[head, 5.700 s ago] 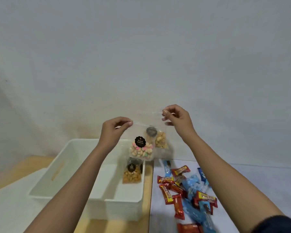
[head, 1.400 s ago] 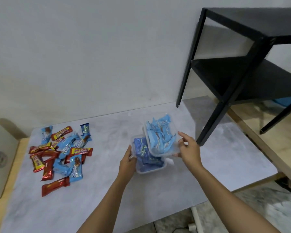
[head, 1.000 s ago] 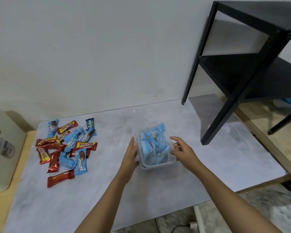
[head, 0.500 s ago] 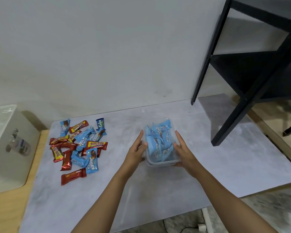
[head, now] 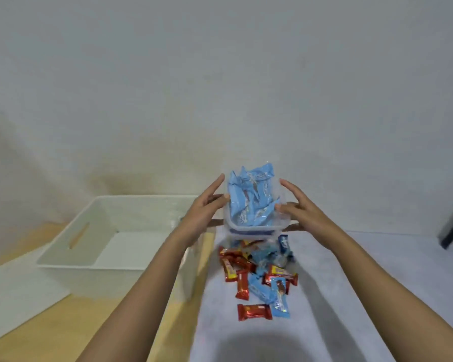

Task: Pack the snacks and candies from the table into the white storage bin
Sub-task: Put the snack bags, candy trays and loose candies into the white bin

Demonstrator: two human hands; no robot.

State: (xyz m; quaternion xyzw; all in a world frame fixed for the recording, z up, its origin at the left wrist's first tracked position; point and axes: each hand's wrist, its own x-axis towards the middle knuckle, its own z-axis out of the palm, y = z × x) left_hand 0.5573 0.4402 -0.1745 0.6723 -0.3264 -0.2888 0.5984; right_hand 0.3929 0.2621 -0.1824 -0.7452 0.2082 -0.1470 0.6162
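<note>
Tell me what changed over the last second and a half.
The stacked clear containers rose off the table and moved leftward: the left hand and right hand now hold them pressed between flat fingers above the loose candy pile, beside the white bin. The pile lies unmoved.

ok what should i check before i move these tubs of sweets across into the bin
1. Grip: left hand and right hand press flat on opposite sides of the tubs: ok.
2. Stack over the bin: it hangs right of the rim, above the loose sweets: not ok.
3. Room in the bin: bare floor shows: ok.
4. Top tub covered: no lid, blue sweets heaped past its rim: not ok.
5. Lower tub seated firmly: cannot tell.
</note>
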